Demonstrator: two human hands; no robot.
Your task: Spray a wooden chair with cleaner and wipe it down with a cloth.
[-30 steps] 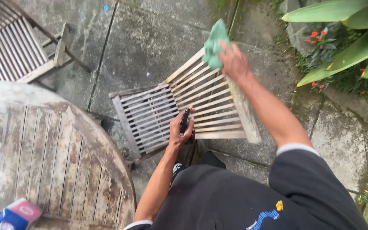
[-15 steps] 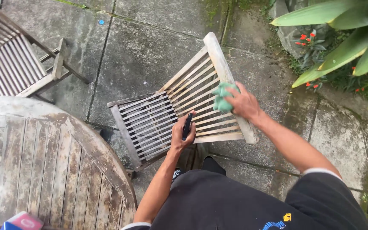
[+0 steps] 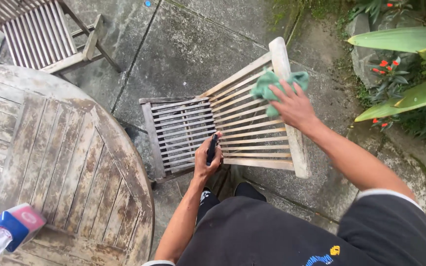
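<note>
A weathered wooden slatted chair (image 3: 188, 125) stands in front of me on the paving, its backrest leaning away to the right. My right hand (image 3: 294, 106) presses a green cloth (image 3: 268, 84) against the upper slats and the side rail of the backrest. My left hand (image 3: 207, 158) grips a slim black object (image 3: 212, 147) at the near edge of the chair, where seat and backrest meet.
A round grey wooden slatted table (image 3: 65, 162) fills the left, with a blue and pink tissue pack (image 3: 15, 225) near its front edge. A second wooden chair (image 3: 40, 29) stands at the top left. Large green leaves and red flowers (image 3: 405, 69) border the concrete at the right.
My right hand dragged the green cloth from the top of the backrest down its slats, then back up toward the upper side rail. My left hand stayed on the chair's edge.
</note>
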